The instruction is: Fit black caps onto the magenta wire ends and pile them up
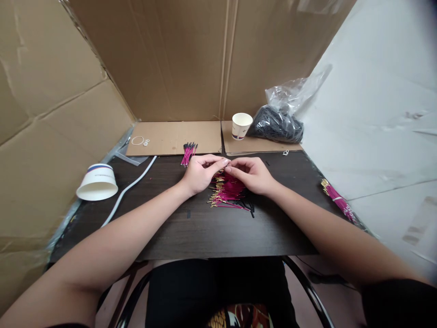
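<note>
Over the middle of the dark table, my left hand (pixel 202 174) and my right hand (pixel 254 175) meet at the fingertips. Both are pinched closed, and whatever sits between the fingers is too small to make out. Below them lies a loose pile of magenta wires (pixel 229 189) with gold-coloured tips pointing left. Short black pieces (pixel 251 210) lie at the pile's lower right. Just behind my left hand is a small bunch of magenta wires with black ends (pixel 189 153).
A white paper cup (pixel 241 126) stands beside a plastic bag of black pieces (pixel 278 123) at the back. Another cup (pixel 98 183) lies at left near a pale cable (pixel 131 187). A tied wire bundle (pixel 337 199) rests at the right edge. Cardboard walls (pixel 164 59) surround the table (pixel 211 241).
</note>
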A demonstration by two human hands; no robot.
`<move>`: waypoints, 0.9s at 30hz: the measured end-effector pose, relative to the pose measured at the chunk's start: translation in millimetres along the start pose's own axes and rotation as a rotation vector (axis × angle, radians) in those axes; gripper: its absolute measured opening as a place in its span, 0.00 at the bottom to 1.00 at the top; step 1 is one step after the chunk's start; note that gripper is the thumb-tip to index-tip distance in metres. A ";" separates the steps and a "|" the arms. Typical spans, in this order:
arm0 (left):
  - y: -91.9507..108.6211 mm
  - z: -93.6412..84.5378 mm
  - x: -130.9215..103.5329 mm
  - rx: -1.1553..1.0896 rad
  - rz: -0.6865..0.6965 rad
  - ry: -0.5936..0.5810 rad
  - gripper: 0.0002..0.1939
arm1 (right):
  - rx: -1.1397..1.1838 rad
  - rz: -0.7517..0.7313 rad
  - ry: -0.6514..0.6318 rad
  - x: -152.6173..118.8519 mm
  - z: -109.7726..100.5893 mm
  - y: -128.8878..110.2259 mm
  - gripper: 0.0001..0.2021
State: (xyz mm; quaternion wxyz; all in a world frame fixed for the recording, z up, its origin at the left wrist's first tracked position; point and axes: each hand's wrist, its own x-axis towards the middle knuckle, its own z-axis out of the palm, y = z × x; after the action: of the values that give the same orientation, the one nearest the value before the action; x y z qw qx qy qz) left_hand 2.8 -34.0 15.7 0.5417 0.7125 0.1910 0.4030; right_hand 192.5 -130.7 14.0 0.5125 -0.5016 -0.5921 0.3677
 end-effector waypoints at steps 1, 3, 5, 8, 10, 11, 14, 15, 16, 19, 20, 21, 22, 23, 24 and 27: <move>0.5 0.2 -0.2 -0.002 0.006 -0.001 0.17 | 0.014 0.003 0.005 0.5 0.3 -0.8 0.25; 1.7 0.5 -0.6 0.001 0.020 -0.009 0.16 | 0.040 0.006 0.017 1.5 0.6 -2.4 0.25; 3.1 0.8 -0.8 0.005 0.032 -0.017 0.15 | 0.064 0.001 0.030 2.2 0.5 -4.1 0.25; 5.2 0.9 -0.9 0.010 0.046 -0.021 0.14 | 0.082 0.000 0.023 2.4 0.5 -7.0 0.25; 6.1 0.5 -0.7 0.009 0.038 -0.018 0.14 | 0.085 0.006 0.006 1.9 0.6 -8.4 0.24; 6.3 0.2 -0.5 0.003 0.020 -0.013 0.14 | 0.085 0.008 -0.003 1.6 0.6 -8.7 0.23; 5.4 -0.7 0.6 -0.061 -0.081 0.023 0.13 | 0.076 0.011 -0.032 0.9 0.3 -7.6 0.20; 4.7 -0.9 1.1 -0.093 -0.111 0.038 0.13 | 0.072 0.011 -0.042 0.9 0.0 -6.8 0.19; 4.0 -1.0 1.7 -0.123 -0.133 0.053 0.13 | 0.066 0.012 -0.053 1.0 -0.4 -5.8 0.18; 2.0 -2.1 4.0 -0.168 -0.166 0.098 0.13 | 0.039 0.017 -0.086 1.6 -1.9 -3.8 0.14; 1.5 -2.9 5.1 -0.175 -0.175 0.117 0.13 | 0.027 0.021 -0.097 1.7 -2.4 -3.7 0.14; 1.1 -4.0 6.5 -0.183 -0.187 0.137 0.14 | 0.015 0.026 -0.110 1.6 -2.8 -3.8 0.13; 0.8 -5.4 8.0 -0.197 -0.200 0.158 0.14 | 0.005 0.031 -0.123 1.4 -3.0 -4.1 0.12; 0.6 -7.2 9.6 -0.217 -0.213 0.183 0.14 | -0.004 0.033 -0.134 1.1 -3.3 -4.3 0.12; 0.4 -9.0 11.3 -0.240 -0.228 0.207 0.14 | -0.014 0.033 -0.142 0.7 -3.5 -4.6 0.11; 0.3 -13.6 15.3 -0.298 -0.278 0.258 0.14 | -0.066 0.015 -0.140 -0.8 -5.6 -3.9 0.11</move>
State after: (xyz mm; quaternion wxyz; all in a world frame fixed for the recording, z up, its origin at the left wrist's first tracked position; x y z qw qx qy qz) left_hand 1.3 -14.9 22.8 0.6624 0.5341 0.2931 0.4360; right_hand 197.1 -132.8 18.6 0.4501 -0.4957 -0.6345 0.3861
